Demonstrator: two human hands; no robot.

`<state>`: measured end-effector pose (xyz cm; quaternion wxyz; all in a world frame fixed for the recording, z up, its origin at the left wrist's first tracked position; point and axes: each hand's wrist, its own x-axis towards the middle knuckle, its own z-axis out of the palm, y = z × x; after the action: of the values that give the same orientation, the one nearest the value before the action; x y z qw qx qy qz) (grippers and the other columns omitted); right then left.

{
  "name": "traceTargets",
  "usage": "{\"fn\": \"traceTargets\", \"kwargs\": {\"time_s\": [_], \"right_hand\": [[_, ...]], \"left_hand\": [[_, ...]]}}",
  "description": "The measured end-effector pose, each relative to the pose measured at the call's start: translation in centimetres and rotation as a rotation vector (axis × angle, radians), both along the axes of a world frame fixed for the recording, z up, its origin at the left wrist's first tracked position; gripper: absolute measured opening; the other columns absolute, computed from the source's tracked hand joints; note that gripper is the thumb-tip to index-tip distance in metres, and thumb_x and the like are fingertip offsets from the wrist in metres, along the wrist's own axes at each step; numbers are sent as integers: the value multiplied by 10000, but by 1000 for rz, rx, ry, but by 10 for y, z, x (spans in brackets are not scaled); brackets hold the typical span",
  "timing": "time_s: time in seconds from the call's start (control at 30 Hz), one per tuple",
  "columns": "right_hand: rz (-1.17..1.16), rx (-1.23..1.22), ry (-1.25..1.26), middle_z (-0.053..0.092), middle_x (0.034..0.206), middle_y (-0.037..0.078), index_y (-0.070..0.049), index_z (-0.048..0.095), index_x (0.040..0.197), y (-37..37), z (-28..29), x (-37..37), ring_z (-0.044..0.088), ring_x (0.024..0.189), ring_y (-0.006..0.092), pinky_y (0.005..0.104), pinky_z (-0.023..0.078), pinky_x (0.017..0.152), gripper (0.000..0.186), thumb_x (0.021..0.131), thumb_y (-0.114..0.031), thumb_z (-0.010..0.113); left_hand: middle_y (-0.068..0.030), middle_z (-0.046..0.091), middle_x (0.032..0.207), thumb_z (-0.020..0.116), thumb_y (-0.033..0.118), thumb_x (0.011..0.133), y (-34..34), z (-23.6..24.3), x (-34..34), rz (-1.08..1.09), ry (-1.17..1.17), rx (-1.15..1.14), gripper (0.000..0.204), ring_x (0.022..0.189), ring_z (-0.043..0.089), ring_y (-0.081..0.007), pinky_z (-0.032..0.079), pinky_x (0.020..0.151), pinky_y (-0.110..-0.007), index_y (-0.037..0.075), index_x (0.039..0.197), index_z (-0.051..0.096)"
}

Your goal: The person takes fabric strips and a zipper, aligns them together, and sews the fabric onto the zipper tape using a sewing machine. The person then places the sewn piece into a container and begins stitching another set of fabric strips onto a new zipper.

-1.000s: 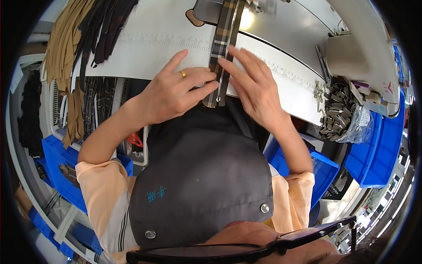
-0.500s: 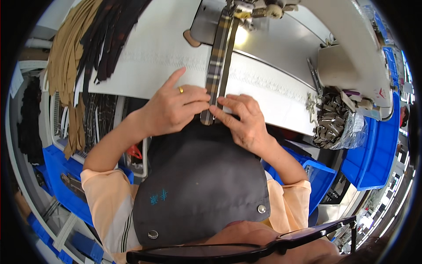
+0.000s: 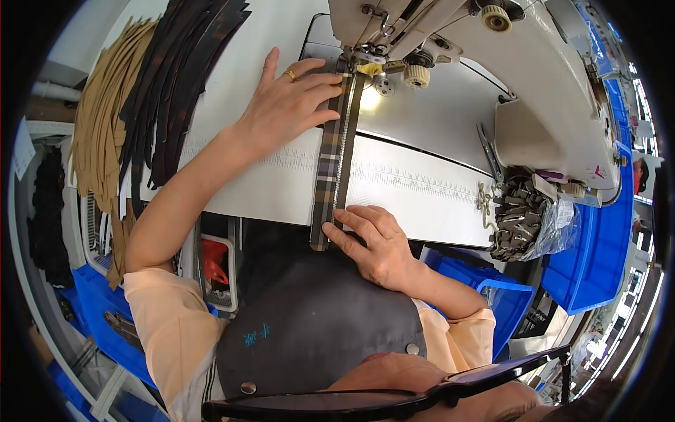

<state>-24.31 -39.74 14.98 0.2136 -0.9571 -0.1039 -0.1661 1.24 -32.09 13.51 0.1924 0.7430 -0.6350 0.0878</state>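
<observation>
A long plaid strip with a zipper runs across the white ruler-marked tabletop, its far end under the presser foot of a sewing machine. My left hand lies at the far part of the strip, fingertips touching its left edge just short of the foot, fingers spread, index finger lifted. My right hand grips the near end of the strip at the table's front edge with thumb and fingertips, the other fingers curled beside it. A lit patch shows on the metal plate right of the strip.
Tan strips and dark strips hang over the left. At the right lie scissors, a chain and bagged small dark pieces. Blue bins stand on both sides, below a dark apron at my body.
My left hand has moved forward along the strip toward the foot. My right hand has moved back to the near end and closed on it. More of the machine head has come into view.
</observation>
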Motion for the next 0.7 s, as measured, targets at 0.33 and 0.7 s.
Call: {"fn": "traceTargets", "kwargs": {"time_s": [0.33,0.7], "right_hand": [[22,25,-77,582,1061,83,-30,678,1065,-6,-4,7,534,980,221,356,458,852,379,688,-72,659],[9,15,-36,583,1069,92,-8,660,1084,-11,2,17,530,970,226,343,446,817,419,673,-78,698]], "left_hand": [[56,584,1264,662,359,819,-8,9,14,-43,120,47,341,1292,410,-223,85,1106,-621,146,1086,641],[83,632,1153,690,329,809,-9,-3,15,-54,6,-81,266,1194,487,-174,115,1089,-645,155,1008,663]]}}
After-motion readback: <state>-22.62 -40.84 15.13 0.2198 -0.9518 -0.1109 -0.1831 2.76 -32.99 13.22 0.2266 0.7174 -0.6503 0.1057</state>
